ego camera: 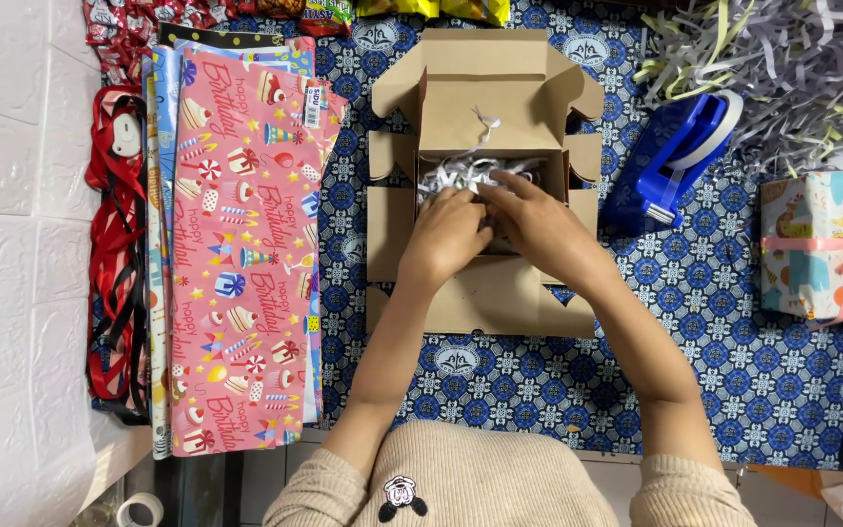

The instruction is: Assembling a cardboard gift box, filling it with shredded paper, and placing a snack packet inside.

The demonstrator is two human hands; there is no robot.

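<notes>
An open brown cardboard box (485, 93) sits in the middle of a blue patterned cloth (734, 342), its flaps spread out. White and grey shredded paper (461, 171) fills its inside. My left hand (446, 234) and my right hand (539, 224) are both down in the box, side by side and touching, fingers pressed into the shredded paper. Whatever lies under the fingers is hidden.
Sheets of pink wrapping paper (236, 254) lie at the left beside red ribbons (114, 254). A blue tape dispenser (675, 156) lies right of the box. Loose shredded paper (792, 68) is piled at the top right. A wrapped gift with a pink ribbon (826, 244) sits at the right edge.
</notes>
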